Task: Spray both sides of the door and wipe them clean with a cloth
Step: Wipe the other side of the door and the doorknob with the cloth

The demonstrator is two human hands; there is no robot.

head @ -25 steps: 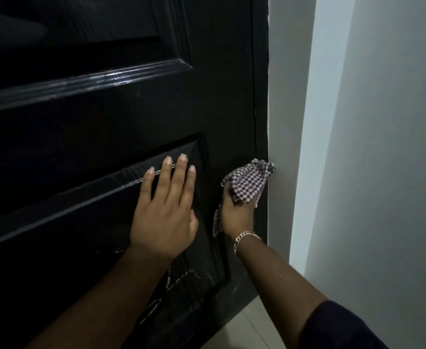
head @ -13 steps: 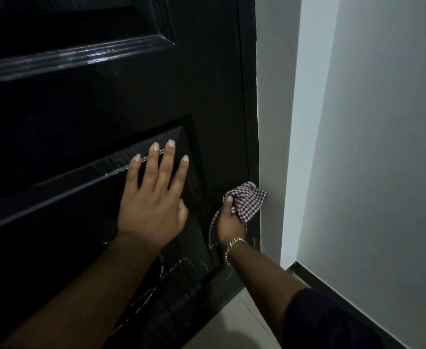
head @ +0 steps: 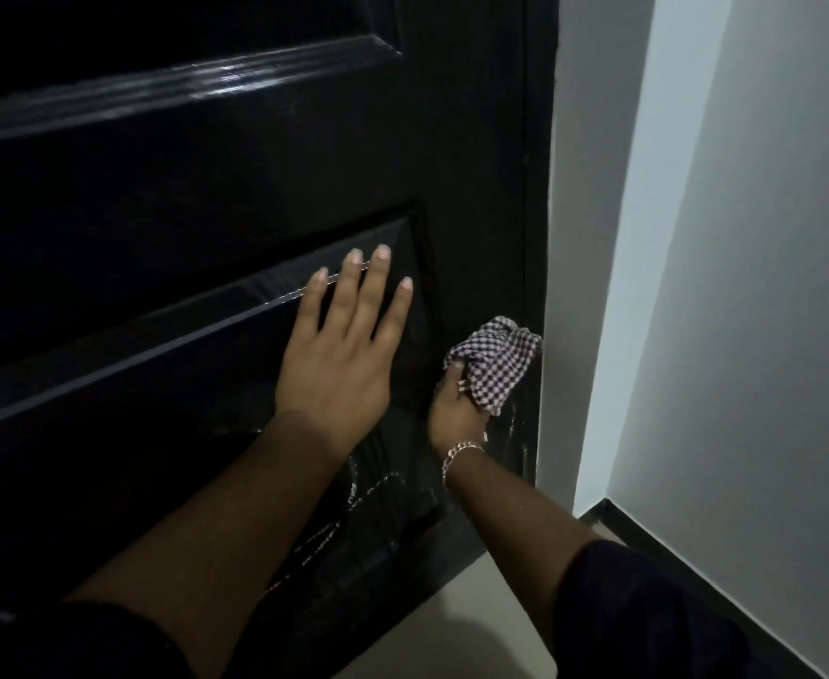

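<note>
A glossy black panelled door (head: pixel 167 178) fills the left and centre of the head view. My left hand (head: pixel 339 350) lies flat on its lower panel with straight, spread fingers. My right hand (head: pixel 456 409), a chain bracelet on its wrist, grips a bunched checked cloth (head: pixel 498 367) and holds it against the door's right stile, low down near the edge. Wet streaks show on the door below both hands. No spray bottle is in view.
A pale grey wall (head: pixel 770 286) stands close on the right, with a lit white strip (head: pixel 618 237) beside the door's edge. A dark skirting board (head: pixel 696 595) runs along the wall's foot. Light floor tiles (head: pixel 451 644) show below the door.
My right hand has slid the cloth down the door's right edge, from mid-height to lower near the bottom. My left hand has stayed flat on the lower panel.
</note>
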